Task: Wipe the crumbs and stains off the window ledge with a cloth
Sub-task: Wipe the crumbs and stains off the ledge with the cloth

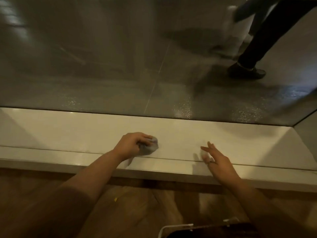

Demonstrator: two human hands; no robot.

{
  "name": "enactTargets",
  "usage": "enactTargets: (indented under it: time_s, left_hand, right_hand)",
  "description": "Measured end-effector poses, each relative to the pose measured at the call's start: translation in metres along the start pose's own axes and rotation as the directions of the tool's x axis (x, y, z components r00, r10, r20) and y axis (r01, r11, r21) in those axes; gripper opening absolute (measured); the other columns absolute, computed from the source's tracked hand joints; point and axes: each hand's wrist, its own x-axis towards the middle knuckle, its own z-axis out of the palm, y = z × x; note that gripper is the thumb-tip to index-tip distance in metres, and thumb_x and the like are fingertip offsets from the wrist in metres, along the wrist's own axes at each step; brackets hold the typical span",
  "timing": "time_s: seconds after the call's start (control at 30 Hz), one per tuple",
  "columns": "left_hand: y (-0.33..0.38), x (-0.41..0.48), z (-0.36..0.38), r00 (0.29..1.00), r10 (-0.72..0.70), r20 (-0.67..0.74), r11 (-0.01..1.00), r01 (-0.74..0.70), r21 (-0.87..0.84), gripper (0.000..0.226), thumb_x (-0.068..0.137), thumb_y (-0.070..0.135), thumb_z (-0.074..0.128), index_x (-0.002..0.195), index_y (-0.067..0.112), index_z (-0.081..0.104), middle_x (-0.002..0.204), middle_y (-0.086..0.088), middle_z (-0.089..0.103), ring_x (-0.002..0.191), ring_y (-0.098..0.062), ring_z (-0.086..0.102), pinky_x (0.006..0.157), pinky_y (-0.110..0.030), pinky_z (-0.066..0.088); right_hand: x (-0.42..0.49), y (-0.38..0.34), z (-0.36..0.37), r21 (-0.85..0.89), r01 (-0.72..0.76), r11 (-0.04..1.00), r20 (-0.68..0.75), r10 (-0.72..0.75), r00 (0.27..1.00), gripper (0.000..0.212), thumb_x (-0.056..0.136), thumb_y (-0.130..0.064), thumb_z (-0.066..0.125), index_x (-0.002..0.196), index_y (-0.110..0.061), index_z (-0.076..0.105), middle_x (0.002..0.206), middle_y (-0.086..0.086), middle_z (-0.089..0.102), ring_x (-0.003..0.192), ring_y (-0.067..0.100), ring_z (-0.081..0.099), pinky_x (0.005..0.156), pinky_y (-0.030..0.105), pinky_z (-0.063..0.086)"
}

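Above the wooden floor, the white window ledge runs left to right. On it the left hand grips a bunched grey cloth and presses it to the surface near the ledge's front edge. The right hand hovers well to the cloth's right with fingers spread and straight, holding nothing I can make out. The bare stretch between them lies rightward along the ledge, so the next stroke likely belongs to the left hand, short of the window glass behind.

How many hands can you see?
2. The left hand grips the grey cloth on the white ledge; the right hand is further right over the ledge, fingers straight. The person beyond the glass shows only legs.
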Motion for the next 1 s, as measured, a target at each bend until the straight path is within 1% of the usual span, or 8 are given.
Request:
enactTargets:
  time_s: [0.13, 0.27, 0.4, 0.5, 0.6, 0.8, 0.9, 1.0]
  left_hand:
    - [0.051, -0.001, -0.006, 0.951, 0.056, 0.303, 0.987, -0.008, -0.159, 0.061, 0.066, -0.022, 0.046, 0.105, 0.020, 0.066, 0.112, 0.001, 0.065, 0.098, -0.009, 0.059, 0.074, -0.020, 0.052]
    - [0.084, -0.005, 0.000, 0.889, 0.121, 0.442, 0.976, -0.025, -0.216, 0.040, 0.073, -0.016, 0.050, 0.095, 0.018, 0.051, 0.096, 0.005, 0.050, 0.072, -0.012, 0.049, 0.050, -0.021, 0.042]
    - [0.096, -0.007, 0.010, 0.911, 0.129, 0.390, 0.971, -0.037, -0.236, 0.035, 0.077, -0.016, 0.049, 0.105, 0.005, 0.043, 0.102, -0.005, 0.043, 0.066, -0.010, 0.041, 0.047, -0.021, 0.038]
    - [0.096, -0.008, 0.023, 0.915, 0.166, 0.367, 0.979, -0.108, -0.173, 0.041, 0.073, -0.017, 0.047, 0.098, 0.014, 0.041, 0.099, 0.001, 0.039, 0.075, -0.011, 0.042, 0.054, -0.022, 0.041]
    - [0.095, -0.009, 0.035, 0.911, 0.243, 0.333, 0.968, -0.208, -0.138, 0.037, 0.075, -0.012, 0.048, 0.103, 0.012, 0.045, 0.102, 0.003, 0.036, 0.080, -0.004, 0.041, 0.068, -0.011, 0.039]
    - [0.095, 0.000, 0.046, 0.911, 0.300, 0.284, 0.952, -0.304, -0.030, 0.036, 0.083, 0.004, 0.060, 0.114, 0.009, 0.044, 0.117, -0.005, 0.036, 0.096, -0.014, 0.046, 0.084, -0.019, 0.043]
    - [0.090, 0.006, 0.051, 0.925, 0.298, 0.235, 0.939, -0.328, 0.100, 0.056, 0.075, 0.012, 0.073, 0.122, 0.011, 0.042, 0.124, -0.004, 0.036, 0.105, -0.016, 0.049, 0.088, -0.024, 0.048]
    - [0.079, 0.008, 0.056, 0.960, 0.245, 0.133, 0.951, -0.265, 0.161, 0.067, 0.069, 0.020, 0.079, 0.125, 0.017, 0.042, 0.128, -0.001, 0.036, 0.112, -0.015, 0.047, 0.090, -0.025, 0.048]
  right_hand:
    - [0.012, -0.054, 0.008, 0.144, 0.100, 0.984, 0.092, -0.114, 0.989, 0.055, 0.084, -0.042, 0.062, 0.135, -0.033, 0.045, 0.153, -0.018, 0.021, 0.136, 0.001, 0.026, 0.106, 0.020, 0.024]
    - [0.018, -0.086, 0.018, 0.288, 0.128, 0.949, 0.325, -0.223, 0.919, 0.084, 0.069, -0.041, 0.076, 0.141, -0.037, 0.033, 0.149, -0.013, 0.034, 0.134, 0.003, 0.034, 0.111, 0.024, 0.030]
    - [0.012, -0.083, 0.031, 0.421, 0.028, 0.907, 0.310, -0.173, 0.935, 0.055, 0.076, -0.045, 0.071, 0.123, -0.032, 0.045, 0.113, -0.005, 0.060, 0.106, 0.008, 0.057, 0.088, 0.021, 0.047]
    - [0.003, -0.074, 0.032, 0.437, -0.045, 0.899, 0.329, -0.113, 0.937, 0.014, 0.088, -0.027, 0.062, 0.096, -0.026, 0.050, 0.083, -0.001, 0.059, 0.069, 0.002, 0.058, 0.061, 0.015, 0.046]
    - [-0.002, -0.068, 0.028, 0.408, -0.081, 0.909, 0.362, -0.080, 0.929, 0.015, 0.088, -0.025, 0.062, 0.094, -0.013, 0.054, 0.076, 0.003, 0.061, 0.051, -0.006, 0.055, 0.047, 0.009, 0.040]
    - [0.009, -0.057, 0.022, 0.352, -0.086, 0.932, 0.337, -0.041, 0.941, 0.007, 0.084, -0.015, 0.068, 0.080, -0.016, 0.062, 0.067, 0.000, 0.063, 0.049, -0.005, 0.056, 0.045, 0.008, 0.039]
    - [0.016, -0.052, 0.021, 0.279, -0.073, 0.957, 0.272, -0.006, 0.962, 0.019, 0.084, 0.000, 0.064, 0.074, -0.017, 0.065, 0.056, -0.007, 0.063, 0.043, -0.004, 0.054, 0.043, 0.009, 0.038]
    - [0.018, -0.038, 0.022, 0.214, -0.079, 0.974, 0.186, 0.039, 0.982, 0.002, 0.082, -0.011, 0.069, 0.083, -0.011, 0.070, 0.065, 0.000, 0.066, 0.052, 0.002, 0.060, 0.048, 0.014, 0.043]
